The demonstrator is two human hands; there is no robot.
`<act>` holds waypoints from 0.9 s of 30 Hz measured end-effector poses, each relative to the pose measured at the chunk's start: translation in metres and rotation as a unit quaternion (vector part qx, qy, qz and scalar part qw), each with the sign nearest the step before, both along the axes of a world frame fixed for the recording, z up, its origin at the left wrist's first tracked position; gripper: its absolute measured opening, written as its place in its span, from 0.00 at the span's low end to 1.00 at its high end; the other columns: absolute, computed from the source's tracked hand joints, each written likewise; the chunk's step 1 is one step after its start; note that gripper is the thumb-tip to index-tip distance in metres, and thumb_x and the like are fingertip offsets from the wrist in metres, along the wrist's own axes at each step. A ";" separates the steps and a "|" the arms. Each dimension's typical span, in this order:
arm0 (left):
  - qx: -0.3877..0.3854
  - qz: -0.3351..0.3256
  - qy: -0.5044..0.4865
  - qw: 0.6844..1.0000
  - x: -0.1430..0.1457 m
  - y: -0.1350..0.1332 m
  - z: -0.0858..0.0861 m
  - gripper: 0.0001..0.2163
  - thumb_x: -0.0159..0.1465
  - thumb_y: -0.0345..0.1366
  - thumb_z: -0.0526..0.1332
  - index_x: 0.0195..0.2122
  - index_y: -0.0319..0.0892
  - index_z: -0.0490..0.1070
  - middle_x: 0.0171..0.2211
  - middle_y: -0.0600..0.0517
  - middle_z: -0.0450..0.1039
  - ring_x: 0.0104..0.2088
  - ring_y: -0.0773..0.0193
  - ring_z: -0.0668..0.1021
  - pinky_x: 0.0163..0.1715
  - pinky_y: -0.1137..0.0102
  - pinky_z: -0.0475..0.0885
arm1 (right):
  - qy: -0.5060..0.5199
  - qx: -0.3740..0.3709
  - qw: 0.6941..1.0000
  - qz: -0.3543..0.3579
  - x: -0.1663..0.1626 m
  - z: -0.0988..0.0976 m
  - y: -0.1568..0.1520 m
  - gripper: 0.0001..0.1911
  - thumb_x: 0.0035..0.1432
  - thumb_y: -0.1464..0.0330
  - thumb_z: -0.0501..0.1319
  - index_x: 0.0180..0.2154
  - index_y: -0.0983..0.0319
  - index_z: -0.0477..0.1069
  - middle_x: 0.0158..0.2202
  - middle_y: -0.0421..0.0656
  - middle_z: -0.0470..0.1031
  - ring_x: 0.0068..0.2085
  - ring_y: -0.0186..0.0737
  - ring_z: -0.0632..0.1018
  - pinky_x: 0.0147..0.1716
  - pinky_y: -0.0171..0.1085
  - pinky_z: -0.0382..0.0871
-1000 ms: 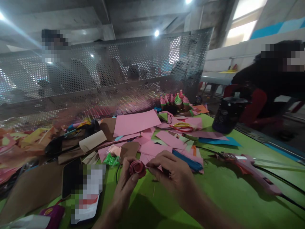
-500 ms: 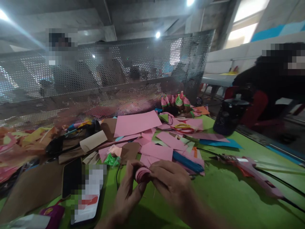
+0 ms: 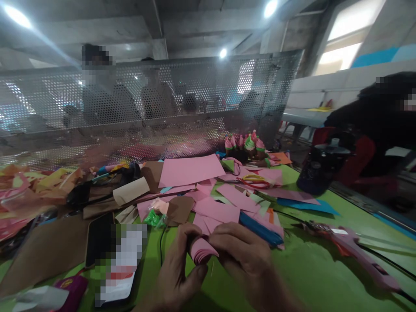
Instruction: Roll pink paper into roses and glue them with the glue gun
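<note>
Between my two hands is a coiled pink strip (image 3: 202,250), its layered edges facing me and one end sticking out to the right. My left hand (image 3: 180,264) curls around the coil's left side, its fingers behind and its thumb in front. My right hand (image 3: 245,249) is closed at the coil's right side, its fingertips on the strip's upper right; part of its grip is hidden. Just beyond the hands lie pink sheets (image 3: 217,210) and a blue rolled item (image 3: 261,229).
A pink glue gun (image 3: 364,258) with a cord lies at right. Scissors (image 3: 255,180), a dark bottle (image 3: 320,167) and swirled pink and green pieces (image 3: 250,143) sit farther back. Two phones (image 3: 99,240) lie at left. A perforated metal panel (image 3: 195,117) stands behind; people are beyond it.
The pink coil has turned and loosened; its end now sticks out to the right. My left thumb has moved lower, off its rim. The whole view has shifted slightly.
</note>
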State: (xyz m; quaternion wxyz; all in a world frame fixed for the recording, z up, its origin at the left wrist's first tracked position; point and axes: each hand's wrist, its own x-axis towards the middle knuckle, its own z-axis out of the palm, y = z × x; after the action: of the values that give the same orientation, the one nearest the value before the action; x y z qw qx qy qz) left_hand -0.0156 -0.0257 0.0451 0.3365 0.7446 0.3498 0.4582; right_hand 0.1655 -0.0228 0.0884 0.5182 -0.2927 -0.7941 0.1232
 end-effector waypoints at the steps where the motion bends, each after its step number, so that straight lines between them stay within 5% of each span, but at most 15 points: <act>1: 0.002 0.002 -0.003 1.000 0.000 0.000 0.000 0.16 0.67 0.47 0.55 0.52 0.48 0.59 0.44 0.48 0.66 0.47 0.52 0.72 0.46 0.61 0.71 | 0.005 -0.008 1.000 0.005 -0.001 -0.001 0.000 0.10 0.60 0.79 0.59 0.35 0.61 0.76 0.31 0.43 0.76 0.32 0.36 0.77 0.31 0.32 0.72; 9: 0.001 0.031 -0.009 0.999 0.000 0.000 -0.006 0.15 0.67 0.42 0.56 0.53 0.48 0.58 0.46 0.47 0.66 0.49 0.52 0.73 0.47 0.60 0.71 | 0.060 -0.100 0.993 -0.035 -0.001 0.001 -0.001 0.07 0.57 0.77 0.61 0.34 0.59 0.72 0.29 0.38 0.73 0.27 0.33 0.71 0.25 0.30 0.65; 16: 0.092 0.090 0.068 0.989 0.002 0.003 -0.009 0.17 0.66 0.40 0.58 0.54 0.50 0.55 0.47 0.47 0.65 0.48 0.52 0.72 0.47 0.58 0.70 | -0.001 -0.172 0.984 -0.033 -0.003 -0.001 0.001 0.05 0.58 0.70 0.59 0.29 0.60 0.69 0.27 0.38 0.69 0.24 0.34 0.68 0.22 0.33 0.57; 22: 0.132 0.105 0.098 0.981 0.003 0.002 -0.004 0.17 0.65 0.40 0.59 0.53 0.49 0.56 0.46 0.47 0.67 0.46 0.53 0.73 0.42 0.62 0.70 | -0.013 -0.169 0.983 -0.063 -0.005 -0.005 0.004 0.04 0.52 0.74 0.60 0.28 0.60 0.69 0.26 0.37 0.69 0.24 0.34 0.67 0.22 0.32 0.54; 27: 0.131 0.097 0.098 0.982 0.003 0.002 -0.004 0.17 0.65 0.41 0.58 0.53 0.48 0.57 0.46 0.46 0.68 0.46 0.53 0.74 0.41 0.62 0.70 | -0.029 -0.129 0.988 -0.079 -0.004 -0.003 0.004 0.13 0.42 0.82 0.56 0.28 0.61 0.69 0.27 0.38 0.70 0.27 0.36 0.71 0.24 0.32 0.57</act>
State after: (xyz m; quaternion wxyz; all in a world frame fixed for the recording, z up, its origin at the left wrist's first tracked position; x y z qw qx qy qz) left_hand -0.0131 -0.0233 0.0408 0.1542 0.7858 0.3890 0.4554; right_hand 0.1612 -0.0187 0.0852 0.4611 -0.4224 -0.7606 0.1743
